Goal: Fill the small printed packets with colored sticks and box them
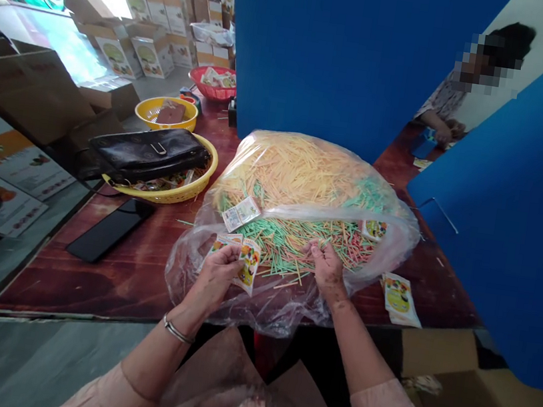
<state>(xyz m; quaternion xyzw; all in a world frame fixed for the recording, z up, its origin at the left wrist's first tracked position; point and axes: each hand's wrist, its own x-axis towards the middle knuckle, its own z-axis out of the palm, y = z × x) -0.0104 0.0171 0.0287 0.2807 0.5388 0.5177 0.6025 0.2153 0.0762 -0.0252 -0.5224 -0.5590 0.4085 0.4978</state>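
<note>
A large clear plastic bag [310, 212] lies on the table, its mouth toward me, full of thin coloured sticks [291, 243] in yellow, green and pink. My left hand [219, 270] is closed on small printed packets [249, 264] with fruit pictures, at the bag's front left edge. Over the sticks at the bag's mouth, my right hand [328, 272] is pinched closed; what lies between its fingertips is too small to make out. A whitish printed packet [241, 214] rests on the bag at the left, and another packet [375, 229] lies inside at the right.
More packets [399, 299] lie right on the table [153, 288]. Left are a black phone [110, 229], a yellow basket [210, 167] under a black bag [150, 149], a yellow bowl [143, 111] and a red basket [216, 93]. Blue panels [322, 56] stand behind; another person [446, 113] sits beyond.
</note>
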